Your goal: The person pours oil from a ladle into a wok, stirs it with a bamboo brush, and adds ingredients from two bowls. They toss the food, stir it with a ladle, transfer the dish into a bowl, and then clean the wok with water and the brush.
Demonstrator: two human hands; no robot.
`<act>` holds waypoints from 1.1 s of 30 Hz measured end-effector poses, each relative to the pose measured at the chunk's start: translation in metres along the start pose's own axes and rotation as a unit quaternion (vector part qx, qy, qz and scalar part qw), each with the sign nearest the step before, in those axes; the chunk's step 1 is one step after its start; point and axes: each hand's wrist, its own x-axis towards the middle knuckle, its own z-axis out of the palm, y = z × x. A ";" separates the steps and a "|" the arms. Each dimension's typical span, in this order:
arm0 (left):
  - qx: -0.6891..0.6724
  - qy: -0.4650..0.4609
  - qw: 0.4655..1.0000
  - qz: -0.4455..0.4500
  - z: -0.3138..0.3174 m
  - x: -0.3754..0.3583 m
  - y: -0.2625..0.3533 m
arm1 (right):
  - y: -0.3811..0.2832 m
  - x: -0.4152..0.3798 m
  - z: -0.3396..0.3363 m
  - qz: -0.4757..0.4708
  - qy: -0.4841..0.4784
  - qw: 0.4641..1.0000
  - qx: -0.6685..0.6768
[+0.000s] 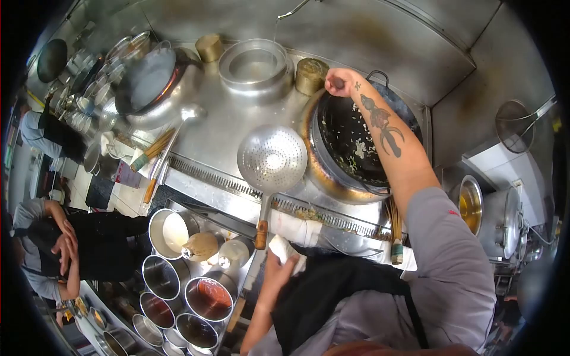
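Left grip around one white cloth, right grip around one brown handle by one wok.

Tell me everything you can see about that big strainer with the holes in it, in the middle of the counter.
The strainer has a wide, round, silvery metal bowl dotted with small holes, glaring brightly near its middle. A metal shank joins a brown, apparently wooden, handle end. It lies beside the wok, crossing the slotted drain, handle toward the person. Neither hand grips it; the left hand, holding a white cloth, is near its handle.
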 end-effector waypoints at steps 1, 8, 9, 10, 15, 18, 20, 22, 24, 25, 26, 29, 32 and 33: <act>-0.008 -0.004 1.000 0.001 0.000 0.003 -0.005 | -0.001 -0.006 0.001 -0.013 0.041 0.983 -0.179; -0.016 -0.013 0.998 0.064 -0.002 0.020 -0.015 | 0.054 -0.069 -0.068 -0.345 0.174 0.823 -0.416; -0.026 -0.024 0.998 0.048 -0.002 0.019 -0.011 | 0.051 -0.066 -0.086 -0.315 0.208 0.805 -0.458; -0.025 -0.028 0.998 0.049 -0.002 0.022 -0.014 | 0.046 -0.067 -0.094 -0.283 0.241 0.783 -0.499; 0.038 -0.033 0.993 0.104 0.006 0.035 -0.012 | 0.028 -0.054 -0.077 -0.275 0.219 0.800 -0.487; 0.126 -0.015 0.974 0.189 0.009 0.041 -0.013 | 0.034 -0.059 -0.040 -0.265 0.163 0.874 -0.373; 0.084 -0.014 0.986 0.141 0.012 0.038 -0.009 | 0.028 -0.052 -0.015 -0.252 0.140 0.882 -0.373; 0.044 -0.015 0.995 0.093 0.012 0.034 -0.005 | 0.024 -0.042 0.010 -0.228 0.122 0.891 -0.374; 0.023 -0.005 0.998 0.065 0.011 0.031 -0.005 | 0.025 -0.017 0.025 -0.230 0.104 0.883 -0.395; 0.016 0.000 0.998 0.055 0.010 0.029 -0.004 | 0.026 0.002 0.030 -0.234 0.089 0.874 -0.416; 0.033 0.012 0.997 0.071 0.008 0.027 -0.003 | 0.030 0.021 0.037 -0.241 0.103 0.871 -0.415; 0.050 0.045 0.995 0.078 0.002 0.019 0.001 | 0.038 0.045 0.066 -0.213 0.100 0.859 -0.455; 0.025 0.078 0.994 0.070 0.000 0.017 -0.007 | 0.045 0.066 0.089 -0.179 0.084 0.864 -0.463; -0.001 0.092 0.993 0.070 0.000 0.018 -0.011 | 0.050 0.070 0.095 -0.163 0.077 0.865 -0.469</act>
